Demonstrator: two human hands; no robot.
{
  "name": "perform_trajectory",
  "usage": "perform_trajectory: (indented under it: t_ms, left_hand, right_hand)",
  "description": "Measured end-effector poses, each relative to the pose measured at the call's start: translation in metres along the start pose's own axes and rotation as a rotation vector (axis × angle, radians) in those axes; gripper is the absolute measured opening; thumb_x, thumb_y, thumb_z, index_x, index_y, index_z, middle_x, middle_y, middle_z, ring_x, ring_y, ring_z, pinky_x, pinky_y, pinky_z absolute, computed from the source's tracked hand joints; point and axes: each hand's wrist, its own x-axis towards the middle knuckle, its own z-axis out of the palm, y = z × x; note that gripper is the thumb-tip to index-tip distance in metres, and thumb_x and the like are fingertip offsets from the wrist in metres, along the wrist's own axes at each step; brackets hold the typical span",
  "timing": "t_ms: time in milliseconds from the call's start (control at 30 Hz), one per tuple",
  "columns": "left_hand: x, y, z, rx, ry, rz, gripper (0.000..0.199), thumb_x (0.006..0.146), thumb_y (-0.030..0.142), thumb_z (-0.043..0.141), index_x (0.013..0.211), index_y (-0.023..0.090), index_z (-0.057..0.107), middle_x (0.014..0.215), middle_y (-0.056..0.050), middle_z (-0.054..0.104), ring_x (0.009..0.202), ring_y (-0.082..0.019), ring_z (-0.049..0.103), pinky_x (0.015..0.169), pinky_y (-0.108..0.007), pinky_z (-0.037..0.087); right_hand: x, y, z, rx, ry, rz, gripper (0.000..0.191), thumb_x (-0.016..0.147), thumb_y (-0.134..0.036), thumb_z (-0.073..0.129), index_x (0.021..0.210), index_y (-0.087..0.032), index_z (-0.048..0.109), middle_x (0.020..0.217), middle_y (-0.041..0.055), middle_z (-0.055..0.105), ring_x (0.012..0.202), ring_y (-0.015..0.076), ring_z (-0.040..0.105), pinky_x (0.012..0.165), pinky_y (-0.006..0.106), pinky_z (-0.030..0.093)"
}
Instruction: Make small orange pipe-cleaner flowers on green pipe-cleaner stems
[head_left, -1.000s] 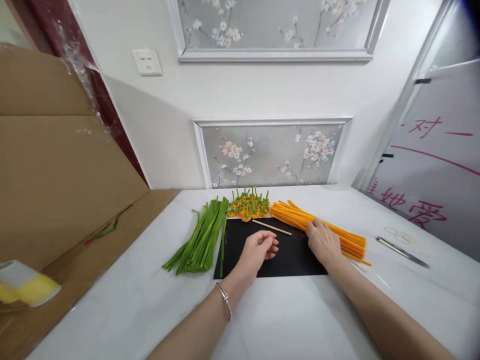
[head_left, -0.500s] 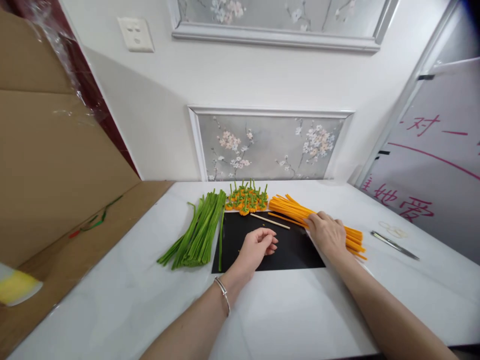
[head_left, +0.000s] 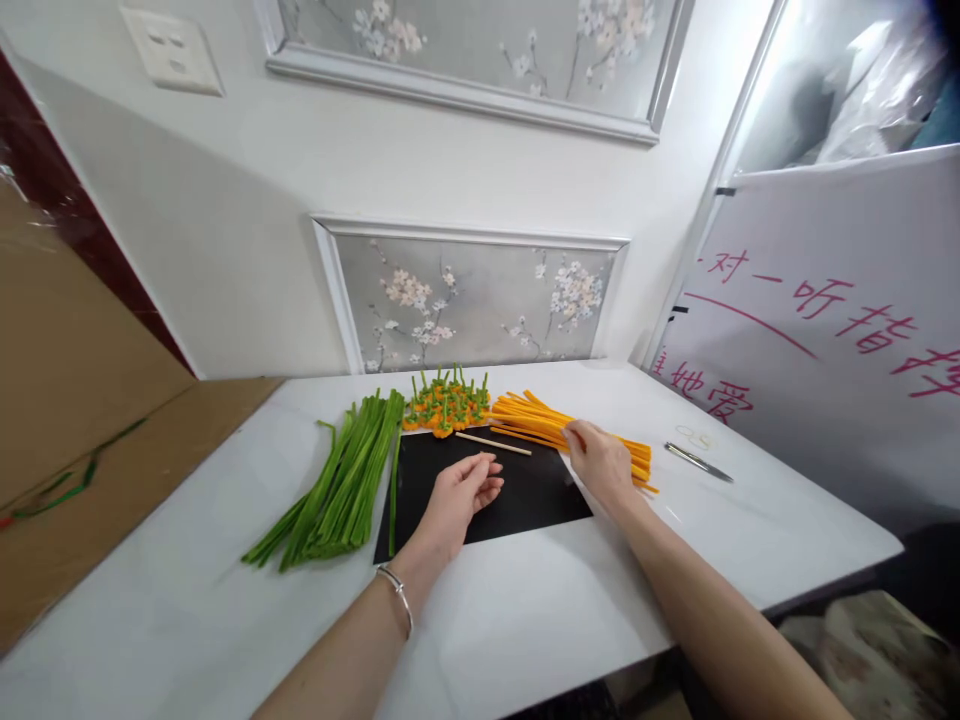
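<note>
My left hand [head_left: 459, 497], a bracelet at its wrist, hovers over a black mat [head_left: 525, 505]. Its fingers are curled and pressed together, with nothing visible in them. On the right, my right hand [head_left: 602, 462] pinches at a bundle of orange pipe cleaners [head_left: 525, 412]; its fingertips are partly hidden, so how many it grips is unclear. A thin pale wooden stick [head_left: 495, 443] rests along the mat's far edge. Behind that, several small orange pipe-cleaner pieces with green stems [head_left: 444, 405] stand clustered. A bundle of green pipe cleaners [head_left: 349, 490] lies left of the mat.
Right of the orange bundle, tweezers [head_left: 699, 461] and pale rubber bands [head_left: 696, 437] lie on the white table [head_left: 517, 600]. One green pipe cleaner [head_left: 394, 500] lies along the mat's left edge. Cardboard [head_left: 75, 420] stands at left; a wall [head_left: 225, 250] rises behind.
The camera view has turned rightward, so the scene sits further left. My right hand stays at the orange bundle with its fingers more pinched. My left hand remains over the mat.
</note>
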Motion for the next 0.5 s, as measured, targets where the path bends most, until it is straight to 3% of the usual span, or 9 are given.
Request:
perform_trajectory:
  t_ms: [167,400,500]
  left_hand:
    - [0.005,0.006,-0.005,-0.143,0.051,0.081,0.016,0.085,0.022,0.067,0.099,0.016,0.069,0.108,-0.01,0.068,0.076,-0.009,0.065,0.07,-0.02,0.055]
    - [0.007,0.013,-0.012,-0.157,0.121,0.234,0.022,0.07,0.029,0.079,0.085,0.014,0.072,0.085,-0.002,0.067,0.066,-0.005,0.058,0.064,-0.015,0.051]
    - [0.001,0.015,-0.009,-0.104,0.105,0.254,0.027,0.066,0.034,0.082,0.08,0.013,0.073,0.076,-0.001,0.064,0.064,-0.006,0.057,0.06,-0.015,0.049]
  right_hand:
    - [-0.012,-0.014,0.004,0.24,-0.153,-0.15,0.031,0.093,-0.037,0.041,0.081,-0.02,0.065,0.063,0.0001,0.064,0.057,0.0142,0.057,0.058,0.023,0.042]
    - [-0.021,-0.022,0.0,0.382,-0.359,-0.277,0.028,0.09,-0.034,0.046,0.073,-0.021,0.064,0.058,-0.002,0.06,0.05,0.0128,0.051,0.053,0.023,0.04]
    - [-0.018,-0.028,-0.005,0.414,-0.405,-0.309,0.029,0.091,-0.033,0.045,0.078,-0.02,0.067,0.067,-0.0001,0.066,0.056,0.0129,0.055,0.057,0.023,0.043]
